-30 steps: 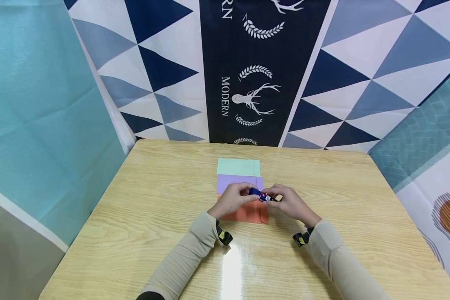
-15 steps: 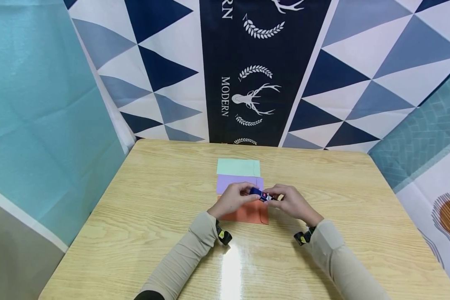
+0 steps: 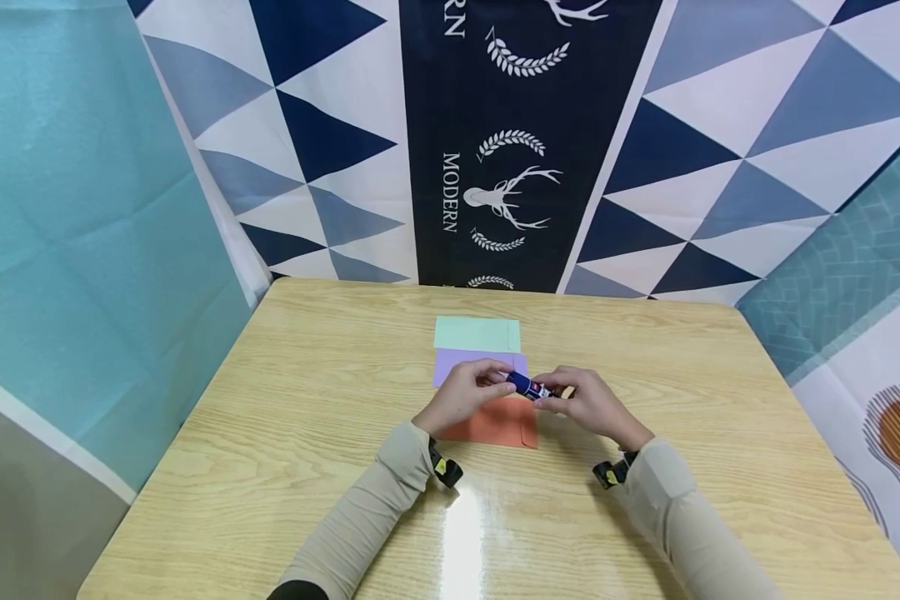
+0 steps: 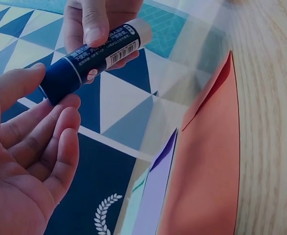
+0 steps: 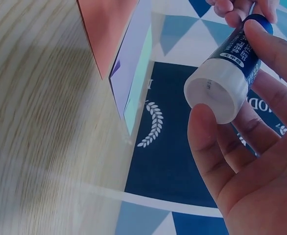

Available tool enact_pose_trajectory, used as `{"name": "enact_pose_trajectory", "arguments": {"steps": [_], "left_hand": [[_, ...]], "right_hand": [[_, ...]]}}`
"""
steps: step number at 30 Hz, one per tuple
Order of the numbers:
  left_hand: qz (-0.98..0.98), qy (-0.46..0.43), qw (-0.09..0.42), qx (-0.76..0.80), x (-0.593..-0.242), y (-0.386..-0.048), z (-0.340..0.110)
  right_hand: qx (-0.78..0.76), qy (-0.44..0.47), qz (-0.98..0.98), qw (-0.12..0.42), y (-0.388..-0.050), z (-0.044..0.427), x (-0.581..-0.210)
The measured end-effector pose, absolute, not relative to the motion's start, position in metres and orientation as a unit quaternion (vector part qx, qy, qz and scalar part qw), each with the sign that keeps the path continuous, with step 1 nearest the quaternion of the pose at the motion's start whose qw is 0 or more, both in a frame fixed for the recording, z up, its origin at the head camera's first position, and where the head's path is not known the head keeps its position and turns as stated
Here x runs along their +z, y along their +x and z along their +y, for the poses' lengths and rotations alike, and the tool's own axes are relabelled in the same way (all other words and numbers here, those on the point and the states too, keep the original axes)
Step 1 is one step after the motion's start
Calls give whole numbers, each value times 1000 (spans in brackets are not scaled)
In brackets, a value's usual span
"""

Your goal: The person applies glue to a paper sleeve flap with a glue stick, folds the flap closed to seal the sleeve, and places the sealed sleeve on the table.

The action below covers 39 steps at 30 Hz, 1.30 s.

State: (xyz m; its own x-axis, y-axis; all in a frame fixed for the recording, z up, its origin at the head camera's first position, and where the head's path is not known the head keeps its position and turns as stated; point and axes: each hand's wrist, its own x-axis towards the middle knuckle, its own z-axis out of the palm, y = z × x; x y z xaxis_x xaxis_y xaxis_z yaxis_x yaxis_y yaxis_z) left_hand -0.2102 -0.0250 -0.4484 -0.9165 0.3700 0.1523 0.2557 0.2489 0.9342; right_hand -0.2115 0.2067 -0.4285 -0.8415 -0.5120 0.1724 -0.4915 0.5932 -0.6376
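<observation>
A dark blue glue stick (image 3: 527,386) with a white base is held between both hands above the envelopes. In the left wrist view, the thumb and fingertips of my left hand (image 3: 463,393) pinch its plain blue cap end (image 4: 62,81). My right hand (image 3: 587,402) grips the printed body; in the right wrist view, the hollow white base (image 5: 214,95) faces the camera, with a finger bent against it. Below the hands lies an orange envelope (image 3: 487,425), partly covered by the left hand. Beyond it are a purple envelope (image 3: 453,360) and a mint green envelope (image 3: 472,333).
The envelopes lie in a column on a wooden table (image 3: 330,367). A patterned cloth (image 3: 495,167) hangs behind the table's far edge, with teal sheets (image 3: 90,208) at the sides. Black straps with small devices (image 3: 444,468) sit on both wrists.
The glue stick and the right hand have shifted slightly to the right. The left fingers now sit nearer the cap's end, so more of the blue cap shows.
</observation>
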Motion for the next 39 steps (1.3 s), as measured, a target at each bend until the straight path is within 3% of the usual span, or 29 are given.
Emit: {"name": "enact_pose_trajectory", "arguments": {"steps": [39], "left_hand": [[851, 136, 5, 508, -435, -227, -54]], "right_hand": [[-292, -192, 937, 23, -233, 237, -418]]}}
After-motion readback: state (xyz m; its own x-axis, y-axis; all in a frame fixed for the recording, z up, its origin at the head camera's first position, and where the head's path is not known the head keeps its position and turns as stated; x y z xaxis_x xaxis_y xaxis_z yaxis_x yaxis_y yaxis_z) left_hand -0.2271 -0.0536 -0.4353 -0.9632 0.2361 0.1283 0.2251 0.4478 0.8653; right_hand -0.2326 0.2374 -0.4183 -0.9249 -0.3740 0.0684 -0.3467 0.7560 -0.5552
